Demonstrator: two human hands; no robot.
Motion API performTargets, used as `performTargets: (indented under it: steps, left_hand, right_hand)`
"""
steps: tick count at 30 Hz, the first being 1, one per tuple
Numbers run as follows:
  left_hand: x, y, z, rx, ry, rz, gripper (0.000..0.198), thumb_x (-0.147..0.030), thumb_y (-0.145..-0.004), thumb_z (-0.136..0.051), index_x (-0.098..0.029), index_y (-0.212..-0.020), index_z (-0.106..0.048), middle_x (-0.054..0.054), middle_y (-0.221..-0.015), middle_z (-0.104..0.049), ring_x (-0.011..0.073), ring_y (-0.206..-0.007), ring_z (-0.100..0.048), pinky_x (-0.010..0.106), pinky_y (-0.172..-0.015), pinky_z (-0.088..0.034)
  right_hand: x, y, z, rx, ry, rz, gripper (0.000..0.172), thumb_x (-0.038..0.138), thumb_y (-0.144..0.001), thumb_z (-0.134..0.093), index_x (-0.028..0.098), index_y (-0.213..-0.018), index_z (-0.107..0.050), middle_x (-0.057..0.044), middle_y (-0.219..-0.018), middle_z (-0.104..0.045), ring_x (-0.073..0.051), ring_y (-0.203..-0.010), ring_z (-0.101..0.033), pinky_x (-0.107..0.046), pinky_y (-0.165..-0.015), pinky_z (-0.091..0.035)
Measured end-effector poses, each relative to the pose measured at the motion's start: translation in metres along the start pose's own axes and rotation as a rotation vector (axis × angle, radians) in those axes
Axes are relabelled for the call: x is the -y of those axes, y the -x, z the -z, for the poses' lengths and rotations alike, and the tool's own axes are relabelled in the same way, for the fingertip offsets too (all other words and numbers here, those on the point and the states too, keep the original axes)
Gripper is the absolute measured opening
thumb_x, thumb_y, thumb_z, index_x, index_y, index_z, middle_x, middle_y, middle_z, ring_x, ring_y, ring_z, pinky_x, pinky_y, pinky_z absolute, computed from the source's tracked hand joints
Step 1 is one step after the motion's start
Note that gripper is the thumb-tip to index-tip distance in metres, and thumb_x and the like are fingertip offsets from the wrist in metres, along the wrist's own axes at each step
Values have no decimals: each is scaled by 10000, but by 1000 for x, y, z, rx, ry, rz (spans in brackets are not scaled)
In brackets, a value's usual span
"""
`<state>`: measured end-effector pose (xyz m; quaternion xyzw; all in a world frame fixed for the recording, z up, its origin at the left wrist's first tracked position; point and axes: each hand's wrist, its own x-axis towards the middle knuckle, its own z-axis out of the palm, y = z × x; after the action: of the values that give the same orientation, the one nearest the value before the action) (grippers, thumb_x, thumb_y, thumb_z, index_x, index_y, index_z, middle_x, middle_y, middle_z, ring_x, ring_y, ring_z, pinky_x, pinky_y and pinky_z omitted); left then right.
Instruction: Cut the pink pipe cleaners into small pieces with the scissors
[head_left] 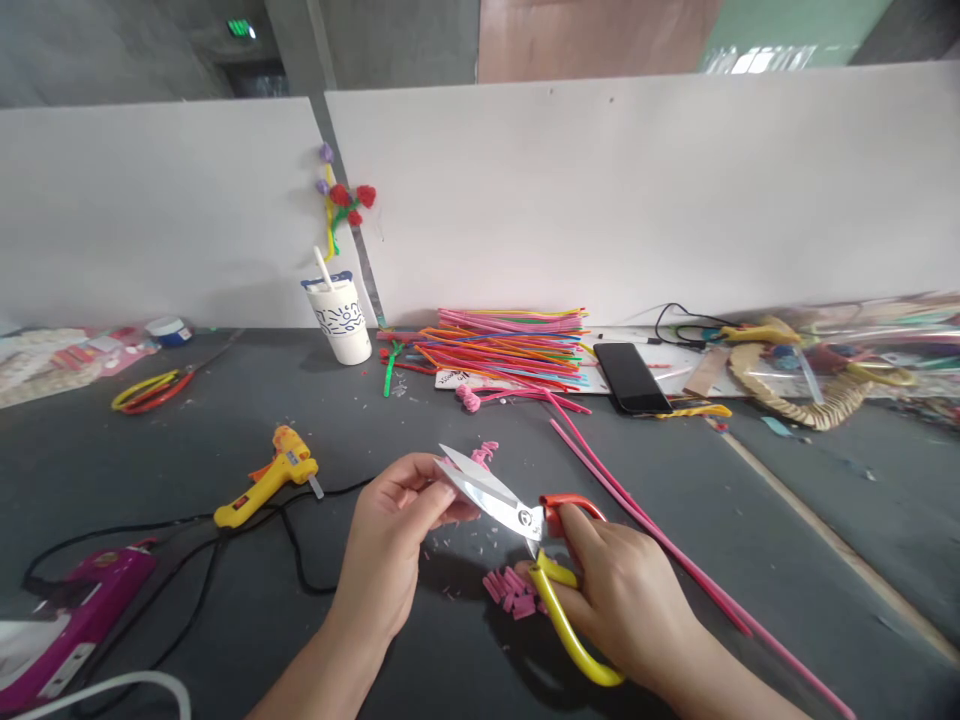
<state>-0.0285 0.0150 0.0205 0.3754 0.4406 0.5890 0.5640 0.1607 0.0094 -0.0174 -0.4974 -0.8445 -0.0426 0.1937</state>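
Observation:
My right hand (pixel 619 590) grips a pair of scissors (pixel 491 500) with one red and one yellow handle. The silver blades point up and left, slightly apart, and reach the fingertips of my left hand (pixel 394 535). Those fingers are pinched together; what they hold is mostly hidden behind them and the blades. Below the scissors lies a small heap of short pink pieces (pixel 517 595). More curled pink bits (pixel 486 452) lie just beyond the blade tips. Two long pink pipe cleaners (pixel 637 515) stretch diagonally past my right hand.
A yellow glue gun (pixel 270 478) and its black cord lie left, near a purple power strip (pixel 82 620). Behind are pliers (pixel 154 390), a white cup (pixel 341 320), a pile of coloured pipe cleaners (pixel 502 345), a phone (pixel 631 378) and a woven ring (pixel 795 405).

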Motion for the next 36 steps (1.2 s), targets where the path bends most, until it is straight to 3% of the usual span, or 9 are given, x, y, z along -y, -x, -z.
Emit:
performTargets:
  steps: [15,36]
  left_hand:
    - [1,0,0,-2,31,11,58,-180,-715,-592,-155,-722,-644,12,-710,-647,137,-664,-603,252,-629,-498]
    - [3,-1,2,22,25,-3,64,-181,-752,-581,-171,-755,-645,-9,-698,-656,107,-625,-611,215,-613,-506]
  right_hand:
    - [2,0,-1,-52,52,36,343,493,-815,-394,183,-687,-466,11,-463,-503,-145,-385,-468,-256,-426,-188]
    - [-1,1,0,-18,40,12,339,520,-793,-428,203,-674,-450,27,-453,-509,-145,-378,-471,-250,-421,-191]
